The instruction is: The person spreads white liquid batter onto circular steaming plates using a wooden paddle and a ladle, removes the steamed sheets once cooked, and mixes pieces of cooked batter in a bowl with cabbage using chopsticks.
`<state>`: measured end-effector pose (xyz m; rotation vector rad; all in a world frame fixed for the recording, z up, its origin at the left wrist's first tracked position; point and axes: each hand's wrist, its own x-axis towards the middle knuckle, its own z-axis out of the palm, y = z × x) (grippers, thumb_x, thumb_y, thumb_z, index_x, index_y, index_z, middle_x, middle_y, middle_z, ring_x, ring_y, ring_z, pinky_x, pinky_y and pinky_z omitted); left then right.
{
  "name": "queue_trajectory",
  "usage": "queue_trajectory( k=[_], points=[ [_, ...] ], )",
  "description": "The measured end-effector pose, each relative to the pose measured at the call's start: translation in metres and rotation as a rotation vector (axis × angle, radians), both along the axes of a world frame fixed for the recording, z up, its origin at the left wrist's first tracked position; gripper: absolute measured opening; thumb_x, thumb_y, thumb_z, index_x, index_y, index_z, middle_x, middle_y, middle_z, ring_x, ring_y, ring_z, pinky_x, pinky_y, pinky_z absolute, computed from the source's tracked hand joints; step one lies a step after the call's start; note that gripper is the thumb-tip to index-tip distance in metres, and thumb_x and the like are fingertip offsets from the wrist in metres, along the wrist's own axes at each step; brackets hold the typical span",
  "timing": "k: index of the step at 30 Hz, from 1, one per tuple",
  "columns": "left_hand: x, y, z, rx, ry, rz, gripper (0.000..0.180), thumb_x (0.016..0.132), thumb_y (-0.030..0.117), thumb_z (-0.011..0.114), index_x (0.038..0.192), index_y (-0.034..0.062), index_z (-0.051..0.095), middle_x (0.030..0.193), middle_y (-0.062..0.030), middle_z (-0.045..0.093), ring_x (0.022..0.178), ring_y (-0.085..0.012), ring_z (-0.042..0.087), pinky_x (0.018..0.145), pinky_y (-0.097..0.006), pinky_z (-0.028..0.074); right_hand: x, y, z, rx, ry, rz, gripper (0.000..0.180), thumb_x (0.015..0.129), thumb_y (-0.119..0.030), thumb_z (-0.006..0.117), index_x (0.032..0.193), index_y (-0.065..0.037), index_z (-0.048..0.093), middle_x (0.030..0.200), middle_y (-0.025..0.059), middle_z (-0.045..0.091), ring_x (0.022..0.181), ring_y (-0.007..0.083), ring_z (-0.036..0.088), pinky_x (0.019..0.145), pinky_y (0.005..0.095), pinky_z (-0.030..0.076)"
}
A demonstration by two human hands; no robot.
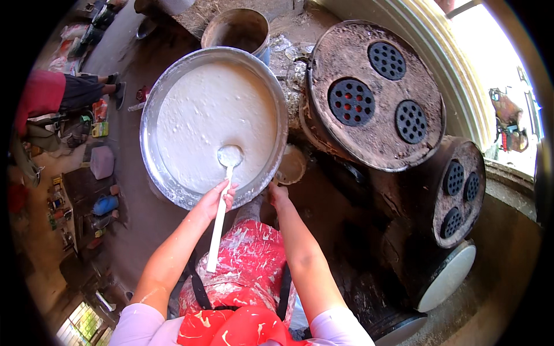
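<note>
Dipping a white-handled ladle point(216, 242) into a wide metal basin point(148, 132), a person's left grip point(211, 200) pinches the handle partway along its length. The ladle's scoop lies just beyond that grip, in the thick white liquid point(208, 109) inside the basin, while the handle's free end points back below the hand. The right grip point(279, 195) is at the near edge of a small round bowl point(293, 163); whether its fingers are closed on the rim cannot be told. Farther off, beyond both grips and behind the basin, stands a bucket point(238, 30). Above and to the right of the right grip is a round, clay-topped stove point(369, 141) with three black perforated discs point(351, 102), one glowing red. Below the grips, white splashes streak a red apron point(248, 256).
</note>
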<state>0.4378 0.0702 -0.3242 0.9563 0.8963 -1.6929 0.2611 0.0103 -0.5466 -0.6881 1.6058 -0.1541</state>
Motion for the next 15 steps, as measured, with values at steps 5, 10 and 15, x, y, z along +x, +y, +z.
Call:
queue_trajectory(
  k=[5,10,15],
  points=[
    [0.012,0.051,-0.001,0.161,-0.370,-0.342,0.026,0.089,0.028,0.053,0.101,0.0052,0.050,0.061,0.0015,0.047,0.041,-0.0045,0.039,0.036,-0.019,0.032,0.006,0.001,0.077,-0.023,0.226,0.287,0.053,0.075,-0.023,0.056,0.115,0.008,0.042,0.098,0.0261,0.059,0.097,0.0342,0.058,0.085,0.0346,0.044],
    [0.026,0.059,0.089,0.242,-0.848,-0.755,0.020,0.090,0.027,0.050,0.090,0.0070,0.051,0.053,0.0014,0.043,0.038,-0.0064,0.038,0.033,-0.023,0.031,-0.060,0.005,0.133,0.281,-0.139,0.164,0.026,0.090,-0.022,0.038,0.108,-0.006,0.045,0.052,0.0044,0.043,0.035,0.0148,0.040,0.031,0.0297,0.030],
    [0.034,0.083,0.226,0.080,-1.130,-0.758,0.015,0.093,0.021,0.045,0.084,0.0103,0.048,0.050,0.0030,0.039,0.033,-0.0037,0.031,0.028,-0.020,0.024,-0.145,0.018,0.241,0.066,-0.172,0.553,0.027,0.093,-0.021,0.035,0.099,-0.001,0.051,0.060,0.0060,0.057,0.039,0.0126,0.047,0.038,0.0272,0.038]
  ],
)
